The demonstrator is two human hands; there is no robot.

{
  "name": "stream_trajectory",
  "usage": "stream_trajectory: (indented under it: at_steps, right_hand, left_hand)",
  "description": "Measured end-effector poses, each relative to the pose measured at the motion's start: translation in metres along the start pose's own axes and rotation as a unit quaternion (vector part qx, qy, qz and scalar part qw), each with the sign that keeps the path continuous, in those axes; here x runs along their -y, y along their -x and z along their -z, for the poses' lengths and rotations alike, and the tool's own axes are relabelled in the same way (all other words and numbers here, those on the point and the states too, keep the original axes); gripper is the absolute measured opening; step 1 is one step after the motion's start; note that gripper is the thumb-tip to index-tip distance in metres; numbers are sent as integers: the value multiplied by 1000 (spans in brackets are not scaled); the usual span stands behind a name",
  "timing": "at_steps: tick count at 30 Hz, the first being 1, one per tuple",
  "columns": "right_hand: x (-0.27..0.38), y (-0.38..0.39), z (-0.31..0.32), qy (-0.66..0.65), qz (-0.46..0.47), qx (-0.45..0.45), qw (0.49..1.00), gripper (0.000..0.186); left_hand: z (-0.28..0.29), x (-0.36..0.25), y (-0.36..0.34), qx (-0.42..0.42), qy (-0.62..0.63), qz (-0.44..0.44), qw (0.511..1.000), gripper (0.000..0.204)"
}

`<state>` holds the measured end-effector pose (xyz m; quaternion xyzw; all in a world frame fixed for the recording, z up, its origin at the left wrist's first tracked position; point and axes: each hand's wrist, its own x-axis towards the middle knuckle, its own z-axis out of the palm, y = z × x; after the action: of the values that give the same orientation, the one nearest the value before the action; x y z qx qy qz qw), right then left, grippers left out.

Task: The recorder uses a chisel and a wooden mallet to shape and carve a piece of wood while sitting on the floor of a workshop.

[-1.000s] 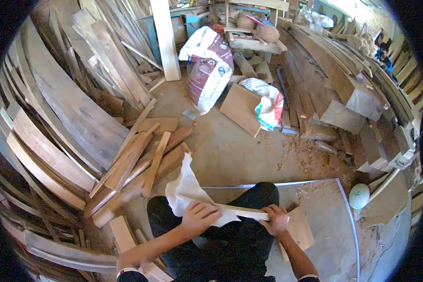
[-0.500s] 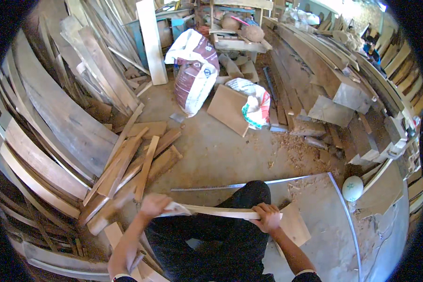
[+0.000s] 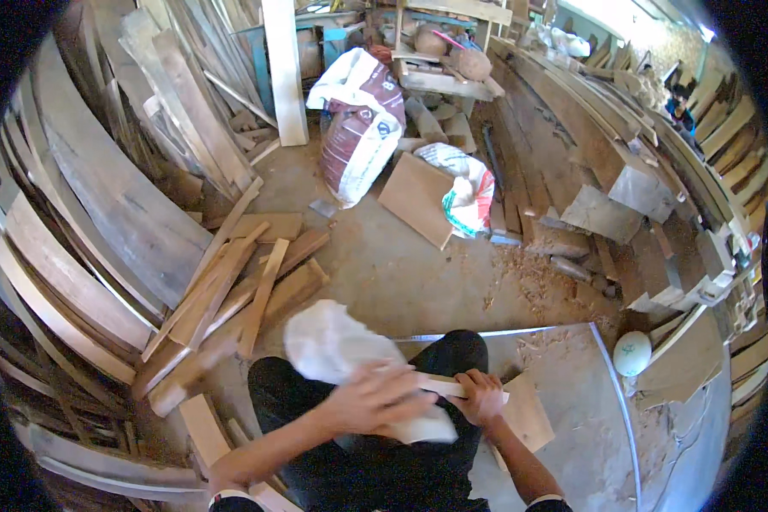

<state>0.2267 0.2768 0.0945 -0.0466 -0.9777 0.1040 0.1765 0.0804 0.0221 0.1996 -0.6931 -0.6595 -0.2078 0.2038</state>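
A slim pale wooden strip [image 3: 442,386] lies across above my lap. My right hand [image 3: 481,398] is closed round its right end, and a short tip sticks out past the fingers. Over the strip, near its middle, my left hand [image 3: 369,401] presses a floppy white sheet [image 3: 331,343], its fingers blurred by motion. The sheet flares out on both sides of that hand and hides the strip's left part; whether it is sandpaper or cloth I cannot tell. Beneath are my dark trouser legs [image 3: 282,401].
Loose wooden offcuts [image 3: 246,290] lie left of my knees, and a flat board [image 3: 527,414] at the right. A metal edge strip [image 3: 614,367] runs beyond. Farther off stand a large sack [image 3: 358,128], a smaller bag [image 3: 465,192], a pale round ball [image 3: 632,353] and stacked timber [image 3: 563,111].
My left hand has slid rightward along the strip with the white sheet, from the left end to near my right hand. The sheet has spread wider. My right hand keeps its hold.
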Motion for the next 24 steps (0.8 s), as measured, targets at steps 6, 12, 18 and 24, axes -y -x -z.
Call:
stream_trajectory:
  at_steps: [6, 12, 18, 24]
  right_hand:
    - [-1, 6, -13, -16, -17, 53, 998, 46]
    - [4, -4, 1, 7, 21, 1, 1000, 40]
    - [-3, 0, -13, 4, 18, 41, 999, 43]
    - [2, -2, -3, 1, 16, -1, 1000, 40]
  left_hand:
    - [-66, -6, 29, 126, 100, 153, 975, 45]
    - [-86, 27, 63, 151, 0, 194, 969, 33]
    - [-64, 72, 107, 201, -105, 211, 951, 17]
    - [-52, 62, 88, 191, -97, 194, 957, 11]
